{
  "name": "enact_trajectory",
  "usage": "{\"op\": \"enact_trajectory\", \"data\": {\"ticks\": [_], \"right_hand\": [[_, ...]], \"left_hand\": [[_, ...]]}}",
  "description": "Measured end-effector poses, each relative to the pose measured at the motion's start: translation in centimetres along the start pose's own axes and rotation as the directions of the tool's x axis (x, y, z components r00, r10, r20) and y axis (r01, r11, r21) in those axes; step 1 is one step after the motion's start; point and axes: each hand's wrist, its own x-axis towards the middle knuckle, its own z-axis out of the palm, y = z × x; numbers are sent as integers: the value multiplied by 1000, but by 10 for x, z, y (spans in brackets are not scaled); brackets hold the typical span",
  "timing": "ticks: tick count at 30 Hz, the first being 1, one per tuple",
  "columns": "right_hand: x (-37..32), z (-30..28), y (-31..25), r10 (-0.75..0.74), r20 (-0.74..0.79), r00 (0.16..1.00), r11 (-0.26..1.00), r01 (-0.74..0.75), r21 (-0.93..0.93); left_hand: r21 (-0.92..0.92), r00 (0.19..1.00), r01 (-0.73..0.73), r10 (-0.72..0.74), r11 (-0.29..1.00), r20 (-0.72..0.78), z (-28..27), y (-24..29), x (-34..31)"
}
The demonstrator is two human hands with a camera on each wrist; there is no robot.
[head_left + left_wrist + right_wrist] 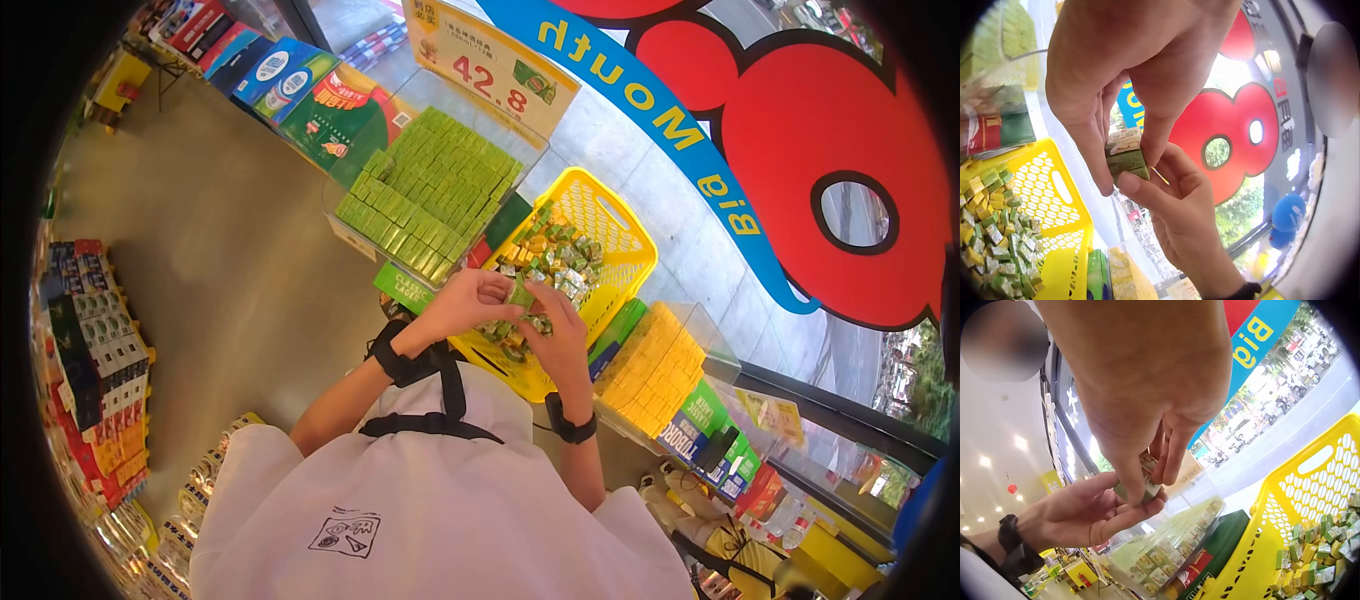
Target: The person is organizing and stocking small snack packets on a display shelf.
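Note:
Both hands meet over the yellow basket [622, 225] in the head view, with small green printed boxes [519, 294] between them. My left hand [468, 303] pinches the boxes from the sides with thumb and fingers, as the left wrist view shows. From the other side my right hand [560, 340] grips them too, its thumb across the green face of the small boxes [1127, 161]. Part of the boxes [1149, 467] is hidden by fingers in the right wrist view. Below, loose green and yellow small boxes [1310, 553] lie jumbled in the basket.
Left of the basket, a clear bin holds neat rows of green boxes [430, 190]. Another clear bin with yellow boxes [655, 365] stands to the right. Behind are a price sign [490, 75] and window glass with a red and blue decal [690, 140]. Beer cartons [335, 115] line the left.

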Motion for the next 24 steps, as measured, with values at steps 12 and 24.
{"op": "enact_trajectory", "data": {"ticks": [12, 24], "right_hand": [[24, -7, -82, -109, -49, 993, 988, 103, -112], [89, 71, -129, -99, -28, 995, 981, 93, -173]], "left_hand": [[9, 998, -5, 4, 1000, 61, -19, 74, -35], [146, 993, 2, 16, 989, -119, -116, 92, -54]]}}
